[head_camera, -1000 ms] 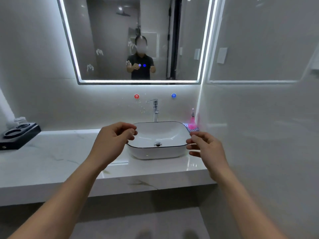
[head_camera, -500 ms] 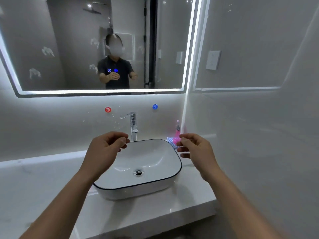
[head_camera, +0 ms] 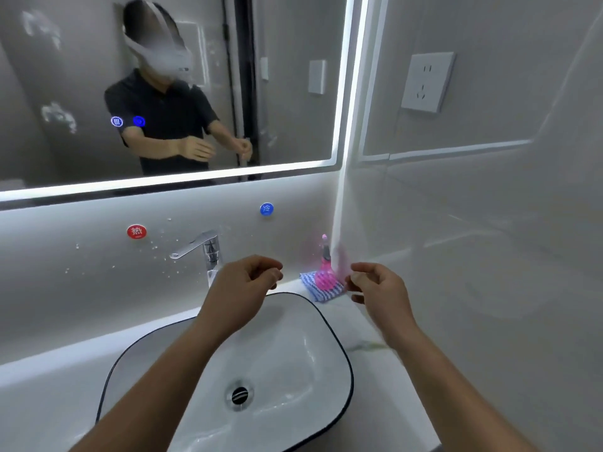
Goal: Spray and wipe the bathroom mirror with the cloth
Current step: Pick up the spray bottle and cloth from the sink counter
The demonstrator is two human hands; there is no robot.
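Mirror [head_camera: 195, 93] hangs above the basin [head_camera: 293, 370], smudged and untouched. Behind the basin's right corner, we note the pink spray bottle [head_camera: 324, 275] standing on the striped cloth [head_camera: 321, 290]. Both left hand [head_camera: 243, 288] and right hand [head_camera: 380, 290] are loosely curled, holding nothing. We advise lifting the bottle upright, freeing the cloth.

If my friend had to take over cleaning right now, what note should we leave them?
Left hand: empty, fingers loosely curled, over the back of the sink.
Right hand: empty, loosely curled, right next to the pink spray bottle.
The bottle stands on the blue striped cloth in the counter's corner, behind the sink on the right.
Done: nothing picked up yet.
Left: the mirror has white smudges at its left side. Take bottle and cloth, spray, then wipe.
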